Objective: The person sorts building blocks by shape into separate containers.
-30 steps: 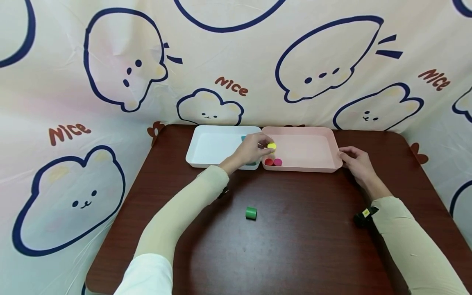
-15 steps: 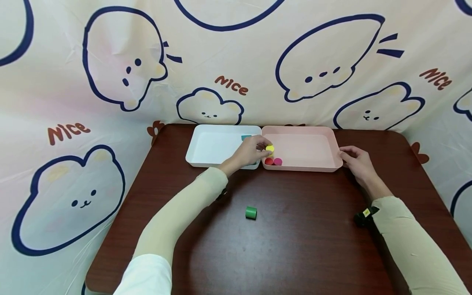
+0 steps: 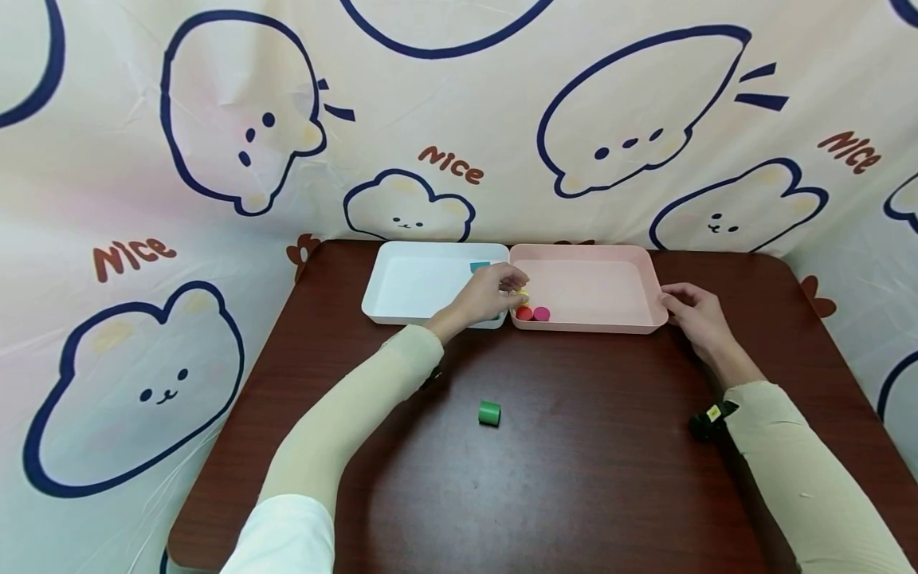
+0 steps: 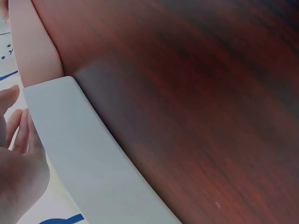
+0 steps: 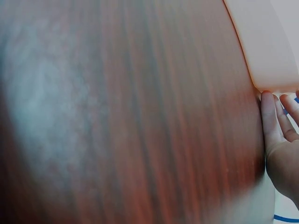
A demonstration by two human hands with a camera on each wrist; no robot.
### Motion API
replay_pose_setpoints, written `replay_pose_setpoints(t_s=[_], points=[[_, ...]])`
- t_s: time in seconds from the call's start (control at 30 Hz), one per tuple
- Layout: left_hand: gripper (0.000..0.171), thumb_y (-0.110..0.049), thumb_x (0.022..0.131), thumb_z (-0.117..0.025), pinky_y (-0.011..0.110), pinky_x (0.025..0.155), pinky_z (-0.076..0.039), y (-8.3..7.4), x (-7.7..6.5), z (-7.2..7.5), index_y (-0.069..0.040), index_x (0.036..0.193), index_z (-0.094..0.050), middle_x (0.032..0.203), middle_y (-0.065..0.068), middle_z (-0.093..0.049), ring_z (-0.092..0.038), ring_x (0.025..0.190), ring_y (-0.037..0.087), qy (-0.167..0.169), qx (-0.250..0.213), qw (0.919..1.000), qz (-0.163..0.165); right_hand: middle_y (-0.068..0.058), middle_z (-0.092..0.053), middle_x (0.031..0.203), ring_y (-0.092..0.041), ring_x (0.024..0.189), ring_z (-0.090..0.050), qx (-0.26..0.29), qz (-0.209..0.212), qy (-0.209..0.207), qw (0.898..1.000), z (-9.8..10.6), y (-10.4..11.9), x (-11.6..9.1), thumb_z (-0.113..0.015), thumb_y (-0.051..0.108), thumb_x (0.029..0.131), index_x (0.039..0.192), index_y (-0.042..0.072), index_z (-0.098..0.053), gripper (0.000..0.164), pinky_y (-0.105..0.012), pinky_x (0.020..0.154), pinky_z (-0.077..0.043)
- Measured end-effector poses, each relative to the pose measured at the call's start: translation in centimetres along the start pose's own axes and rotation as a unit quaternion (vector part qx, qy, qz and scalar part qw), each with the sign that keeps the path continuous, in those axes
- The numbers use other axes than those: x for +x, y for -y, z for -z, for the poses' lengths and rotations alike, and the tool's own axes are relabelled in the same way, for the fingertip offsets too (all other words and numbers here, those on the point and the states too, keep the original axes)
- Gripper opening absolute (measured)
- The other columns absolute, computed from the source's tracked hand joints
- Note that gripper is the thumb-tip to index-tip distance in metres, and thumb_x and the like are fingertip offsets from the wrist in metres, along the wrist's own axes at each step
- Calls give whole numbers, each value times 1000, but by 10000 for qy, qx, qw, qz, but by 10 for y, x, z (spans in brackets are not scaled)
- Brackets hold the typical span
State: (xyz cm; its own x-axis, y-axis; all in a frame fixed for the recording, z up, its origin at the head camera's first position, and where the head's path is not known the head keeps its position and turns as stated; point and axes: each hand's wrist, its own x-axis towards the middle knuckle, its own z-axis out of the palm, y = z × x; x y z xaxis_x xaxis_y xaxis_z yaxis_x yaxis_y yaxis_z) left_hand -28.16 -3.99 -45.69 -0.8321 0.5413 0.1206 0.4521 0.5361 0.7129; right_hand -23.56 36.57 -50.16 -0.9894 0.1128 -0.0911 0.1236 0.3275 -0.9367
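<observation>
My left hand (image 3: 488,293) reaches over the shared edge of two trays. Its fingertips are over the left end of the pink tray (image 3: 588,287), around a small yellow block (image 3: 524,303). The thumb partly covers this block, and a gap shows between it and the forefinger. Close by in the pink tray lie a red block (image 3: 524,314) and a magenta block (image 3: 542,314). My right hand (image 3: 694,319) holds the pink tray's right end with thumb and fingertips; the right wrist view shows the thumb at the tray's corner (image 5: 268,74).
A white tray (image 3: 409,279) adjoins the pink one on the left, with a blue piece (image 3: 479,267) partly behind my left hand. A green cylinder (image 3: 489,413) lies on its side on the dark wooden table (image 3: 574,446). Patterned cloth (image 3: 502,104) hangs behind.
The yellow block has moved down and slightly left beside the red one, and my left forefinger has come apart from it. My right hand stays at the pink tray's end.
</observation>
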Motion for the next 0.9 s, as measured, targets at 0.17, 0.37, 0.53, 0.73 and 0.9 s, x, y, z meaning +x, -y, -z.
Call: replay_pose_setpoints(t_s=[0.17, 0.37, 0.53, 0.73, 0.9], points=[[36, -16, 97, -80, 28, 101, -56, 0, 0, 0, -1, 128, -70, 118, 8, -71, -67, 107, 19, 7, 28, 10000, 4, 5, -59, 118, -1, 89, -63, 15, -21, -48, 10000, 0, 1, -1, -62, 30, 108, 134, -2, -61, 41, -15, 75, -59], [41, -18, 98, -79, 27, 102, -56, -5, -2, 4, -2, 134, -67, 125, 10, -69, -67, 113, 21, 157, -65, 9997, 153, 1, -57, 122, -3, 91, -63, -19, -48, -32, 10000, -1, 1, -4, -61, 31, 109, 134, 0, -61, 40, -14, 76, -58], [45, -18, 97, -80, 28, 100, -57, -15, -7, 12, 0, 136, -66, 129, 13, -67, -67, 116, 24, 206, -276, 9991, 263, 0, -56, 125, -5, 94, -61, -64, -102, -21, 9999, -1, 1, -6, -61, 35, 109, 135, 0, -60, 44, -14, 76, -58], [45, -14, 96, -81, 33, 101, -58, -25, -18, 21, 3, 135, -65, 130, 16, -68, -68, 118, 28, 461, -362, 9983, 31, -2, -56, 128, -5, 94, -61, -105, -156, -35, 9998, -1, 0, -5, -61, 35, 109, 136, 1, -60, 44, -14, 77, -58], [46, -14, 96, -81, 37, 102, -58, -31, -31, 28, 2, 135, -65, 132, 17, -67, -68, 119, 28, 644, -348, 9973, -108, 0, -57, 124, -4, 92, -63, -66, -120, -27, 9999, -1, 1, -3, -61, 34, 109, 136, 0, -60, 44, -15, 76, -58]])
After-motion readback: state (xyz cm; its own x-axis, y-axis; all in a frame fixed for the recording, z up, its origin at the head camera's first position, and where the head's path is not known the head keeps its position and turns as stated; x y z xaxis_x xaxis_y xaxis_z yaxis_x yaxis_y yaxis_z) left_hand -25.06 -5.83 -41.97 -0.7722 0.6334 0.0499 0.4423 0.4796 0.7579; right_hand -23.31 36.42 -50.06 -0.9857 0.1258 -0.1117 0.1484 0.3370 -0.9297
